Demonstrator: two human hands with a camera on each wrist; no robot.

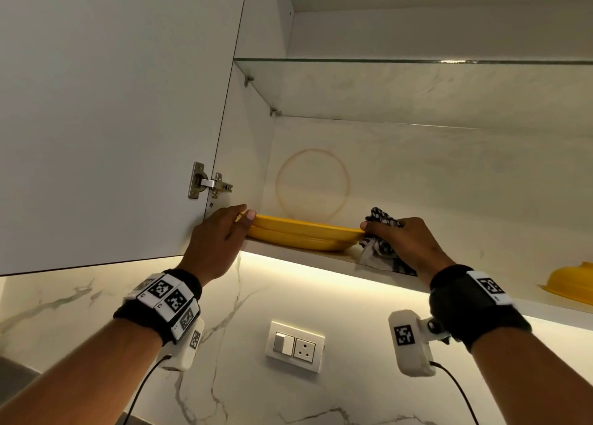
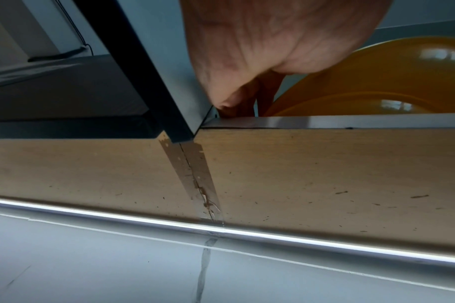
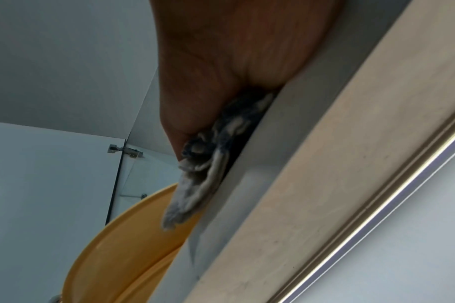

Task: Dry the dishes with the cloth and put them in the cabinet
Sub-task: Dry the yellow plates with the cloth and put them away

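Overhead, the open cabinet [image 1: 417, 174] shows its pale marbled back wall, a glass shelf [image 1: 417, 61] above and a lit strip under its bottom shelf [image 1: 308, 258]. Your two yellow plates [image 1: 298, 232] lie stacked on that bottom shelf, at its left end near the open door [image 1: 112, 120]. Your left hand [image 1: 218, 235] grips the left rim of the top plate, thumb laid over the edge and fingers curled beneath. Your right hand [image 1: 404, 238] is at the right rim, thumb touching it, and it is closed around the bunched black-and-white checked cloth [image 1: 382, 232], which hangs down onto the shelf edge. From the right wrist view the cloth [image 3: 213, 164] sits squeezed between your palm and the shelf front. Further right on the same shelf stands another yellow dish [image 1: 571, 280], well apart from the stack. Below, a switch and socket plate [image 1: 295, 346] sits on the marble wall.
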